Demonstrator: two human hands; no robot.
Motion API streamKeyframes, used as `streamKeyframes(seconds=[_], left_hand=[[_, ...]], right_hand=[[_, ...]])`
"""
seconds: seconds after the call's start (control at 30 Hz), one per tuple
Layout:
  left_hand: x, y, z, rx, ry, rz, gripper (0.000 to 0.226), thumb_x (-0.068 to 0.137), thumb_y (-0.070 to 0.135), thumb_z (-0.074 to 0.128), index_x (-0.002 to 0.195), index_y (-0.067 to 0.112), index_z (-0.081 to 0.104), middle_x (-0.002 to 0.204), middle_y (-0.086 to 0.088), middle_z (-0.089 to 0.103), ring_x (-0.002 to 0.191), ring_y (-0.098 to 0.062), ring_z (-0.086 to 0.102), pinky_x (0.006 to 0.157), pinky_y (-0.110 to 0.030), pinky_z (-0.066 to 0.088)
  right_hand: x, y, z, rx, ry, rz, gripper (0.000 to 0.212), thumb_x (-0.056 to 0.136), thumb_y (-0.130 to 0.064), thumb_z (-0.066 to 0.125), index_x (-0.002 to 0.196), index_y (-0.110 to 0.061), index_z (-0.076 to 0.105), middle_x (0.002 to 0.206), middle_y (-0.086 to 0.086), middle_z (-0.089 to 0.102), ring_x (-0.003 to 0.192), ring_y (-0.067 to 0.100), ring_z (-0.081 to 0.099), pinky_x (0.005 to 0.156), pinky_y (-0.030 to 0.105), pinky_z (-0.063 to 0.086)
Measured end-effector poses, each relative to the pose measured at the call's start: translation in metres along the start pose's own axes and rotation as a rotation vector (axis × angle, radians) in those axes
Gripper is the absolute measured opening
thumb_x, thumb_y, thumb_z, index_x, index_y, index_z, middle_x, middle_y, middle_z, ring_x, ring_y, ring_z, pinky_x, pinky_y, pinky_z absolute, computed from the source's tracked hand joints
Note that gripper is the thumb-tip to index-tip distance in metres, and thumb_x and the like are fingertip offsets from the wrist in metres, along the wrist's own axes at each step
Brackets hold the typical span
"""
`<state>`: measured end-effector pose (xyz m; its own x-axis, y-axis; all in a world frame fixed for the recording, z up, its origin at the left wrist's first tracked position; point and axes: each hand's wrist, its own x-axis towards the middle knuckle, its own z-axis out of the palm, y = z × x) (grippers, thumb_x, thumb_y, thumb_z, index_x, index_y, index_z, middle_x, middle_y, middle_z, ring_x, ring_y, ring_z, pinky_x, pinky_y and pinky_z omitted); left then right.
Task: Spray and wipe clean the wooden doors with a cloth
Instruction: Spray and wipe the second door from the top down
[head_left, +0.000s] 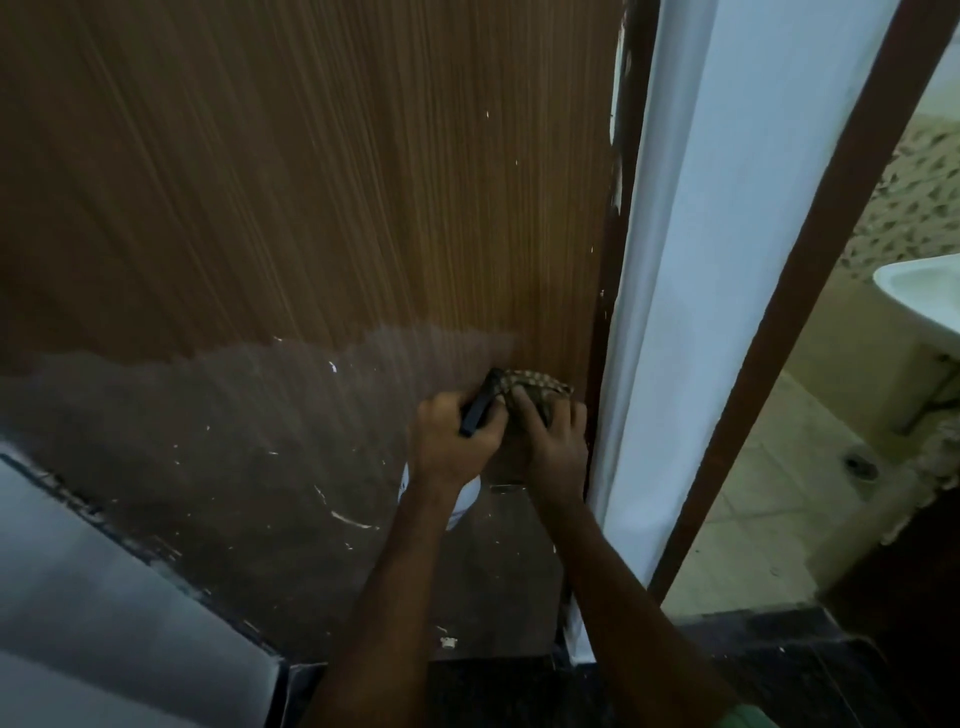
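Note:
A brown wooden door (311, 197) fills the view; its lower part is darker, with white scratches and specks. My left hand (452, 441) grips a spray bottle by its black trigger head (480, 405), and the white bottle body (465, 501) hangs below my wrist. Right beside it, my right hand (553, 439) presses a patterned brown cloth (535, 384) against the door near its right edge, low down. The two hands touch each other.
A dark brown frame strip (621, 208) and a white wall section (691, 260) stand right of the door. Beyond another brown frame (810, 291) lies a bathroom with a white sink (919, 296), tiled floor and a floor drain (862, 467). A pale wall (104, 597) is at the lower left.

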<state>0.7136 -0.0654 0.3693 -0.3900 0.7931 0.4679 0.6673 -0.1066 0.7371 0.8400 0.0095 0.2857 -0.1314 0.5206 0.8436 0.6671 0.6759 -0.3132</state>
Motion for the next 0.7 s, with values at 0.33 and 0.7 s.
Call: streamKeyframes(seconds=[0.33,0.7], left_hand=[[0.009,0.005,-0.027,-0.156,0.127,0.006,0.047,0.094,0.042,0.068,0.059,0.011,0.057,0.049,0.003,0.055,0.042,-0.018,0.052,0.042,-0.035,0.039],[0.006,0.003,-0.029,-0.04,0.036,0.055,0.042,0.095,0.033,0.07,0.059,0.02,0.052,0.049,0.004,0.051,0.043,-0.018,0.049,0.043,-0.035,0.038]], right_hand=[[0.051,-0.044,-0.006,0.043,0.079,-0.012,0.037,0.096,-0.027,0.073,0.133,-0.024,0.071,0.13,0.015,0.057,0.112,0.033,0.053,0.077,0.035,0.053],[0.033,-0.006,0.0,-0.094,0.17,0.036,0.038,0.094,-0.016,0.076,0.129,-0.022,0.062,0.123,0.019,0.058,0.11,0.036,0.055,0.079,0.033,0.051]])
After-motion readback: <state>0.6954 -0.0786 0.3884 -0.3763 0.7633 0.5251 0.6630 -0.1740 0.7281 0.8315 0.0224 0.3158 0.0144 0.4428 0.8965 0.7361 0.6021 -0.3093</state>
